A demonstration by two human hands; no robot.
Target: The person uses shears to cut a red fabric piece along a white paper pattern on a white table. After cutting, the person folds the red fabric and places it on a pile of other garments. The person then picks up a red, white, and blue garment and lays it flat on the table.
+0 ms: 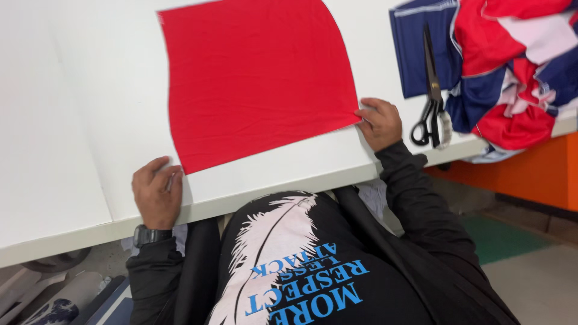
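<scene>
A red piece of fabric [256, 75] lies flat on the white table [72, 120]. My left hand [156, 192] pinches its near left corner at the table's front edge. My right hand [379, 122] pinches the near right corner of the same cloth. Both hands rest on the tabletop, fingers closed on the cloth's edge. I wear dark sleeves and a black watch on the left wrist.
Black-handled scissors [431, 90] lie right of my right hand, partly on navy cloth [415, 54]. A heap of red, white and navy fabric [518, 72] fills the table's right end. An orange panel [530, 174] stands below it.
</scene>
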